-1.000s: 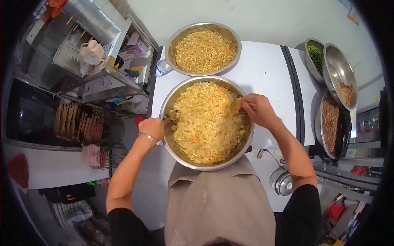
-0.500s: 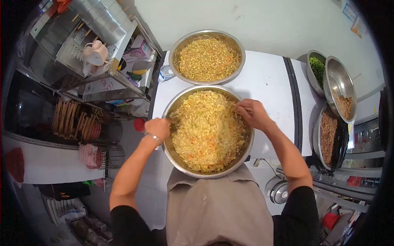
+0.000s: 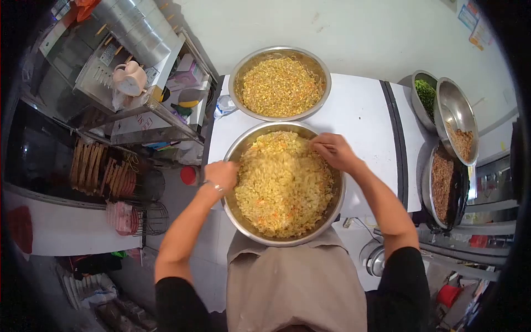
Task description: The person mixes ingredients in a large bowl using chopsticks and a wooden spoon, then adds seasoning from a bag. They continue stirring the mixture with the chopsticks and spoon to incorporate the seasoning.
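Note:
A wide metal bowl [image 3: 228,207] heaped with a yellowish chopped food mix [image 3: 285,191], flecked with orange bits, stands at the table's near edge, close against my apron. My left hand [image 3: 222,175] is closed at the bowl's left rim, knuckles up. Over the upper right rim, my right hand [image 3: 334,151] is closed too, fingers pinched together and pointing inward. Whatever each hand grips is hidden by the fingers or lost in the food. The middle of the mix is smeared by motion.
Behind stands a second metal bowl [image 3: 326,83] of similar chopped mix. To the right are a bowl of chopped greens [image 3: 426,95], a tilted metal bowl [image 3: 459,102] with brown crumbs, and a pan of brown mince [image 3: 441,182]. A metal rack [image 3: 166,116] borders the left side.
The food has shifted in the bowl, its heap turned over and blurred. Both hands have moved slightly, the left to the right and down. The whole view has shifted a little.

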Motion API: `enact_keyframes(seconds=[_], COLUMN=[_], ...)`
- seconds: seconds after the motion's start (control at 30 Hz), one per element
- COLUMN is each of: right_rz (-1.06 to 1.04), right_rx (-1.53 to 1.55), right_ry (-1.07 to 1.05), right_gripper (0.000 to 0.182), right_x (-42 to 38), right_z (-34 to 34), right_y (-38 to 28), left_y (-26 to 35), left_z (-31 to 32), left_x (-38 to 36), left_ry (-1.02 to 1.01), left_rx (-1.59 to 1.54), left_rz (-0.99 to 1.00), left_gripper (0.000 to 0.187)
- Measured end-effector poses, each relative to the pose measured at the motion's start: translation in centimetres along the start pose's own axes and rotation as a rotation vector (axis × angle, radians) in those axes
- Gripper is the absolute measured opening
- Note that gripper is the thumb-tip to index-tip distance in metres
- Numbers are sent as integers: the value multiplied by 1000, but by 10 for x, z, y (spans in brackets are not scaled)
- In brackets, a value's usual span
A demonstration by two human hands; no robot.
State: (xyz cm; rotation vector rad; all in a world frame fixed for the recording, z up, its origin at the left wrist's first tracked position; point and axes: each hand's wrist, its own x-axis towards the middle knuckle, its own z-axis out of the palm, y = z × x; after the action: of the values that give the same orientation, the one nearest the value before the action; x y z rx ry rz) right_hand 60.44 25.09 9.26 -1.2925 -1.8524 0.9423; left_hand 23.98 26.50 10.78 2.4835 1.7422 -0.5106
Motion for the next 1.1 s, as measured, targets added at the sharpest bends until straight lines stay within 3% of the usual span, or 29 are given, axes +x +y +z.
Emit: enact_keyframes(seconds=[0.03,0.1,0.17,0.27,0.37,0.47,0.5,0.6,0.7,0.73,0.77,0.8,0.83,0.87,0.93,0.97,1.07,1.1], right_rz=[28,152,203,160,-85,26,144,-41,-186,9,-41,35,-101,20,271,401,480,458], right_rx=[193,304,392,370,-87,-10,200,-7,-79,111,112,79,-67,-29,43,350,687,619], right_ry=[54,-35,-129,-280,-177,8,34,-102,-222,-236,-177,-115,-33,0,84,176,253,208], right_gripper=[18,19,19,19,19,19,19,17,12,13,15,18,20,21,21,21,21,21], right_x=[4,1,-6,-29,-25,-3,1,1,-21,-35,-45,-54,-60,-66,-76,-74,-59,-54], right_z=[26,35,30,-19,-31,4,29,33,-3,-15,-21,-25,-25,-19,4,25,59,61], right_y=[22,8,-2,-42,-39,-3,15,-13,-53,-72,-76,-87,-72,-54,-19,-7,10,2], left_y=[9,27,19,-8,-10,8,19,32,9,2,-2,-10,-17,-23,-24,-20,-4,-1], left_z=[15,38,9,-32,-51,-6,3,0,-42,-57,-72,-68,-63,-57,-32,-17,13,15], left_x=[11,25,0,-40,-42,17,28,21,-27,-43,-54,-54,-52,-51,-48,-42,-33,-30], left_ry=[37,110,81,81,108,70,65,57,81,92,38,-5,-45,-83,-147,-147,-144,-141], left_rx=[-14,-52,-135,-192,-111,27,30,0,-39,-50,-59,-5,49,105,-20,-96,-346,-431], left_rz=[25,76,160,260,188,111,98,217,285,291,256,211,170,132,95,62,-16,-34], left_gripper=[23,22,21,19,20,15,13,16,20,21,20,20,19,19,20,22,25,25])
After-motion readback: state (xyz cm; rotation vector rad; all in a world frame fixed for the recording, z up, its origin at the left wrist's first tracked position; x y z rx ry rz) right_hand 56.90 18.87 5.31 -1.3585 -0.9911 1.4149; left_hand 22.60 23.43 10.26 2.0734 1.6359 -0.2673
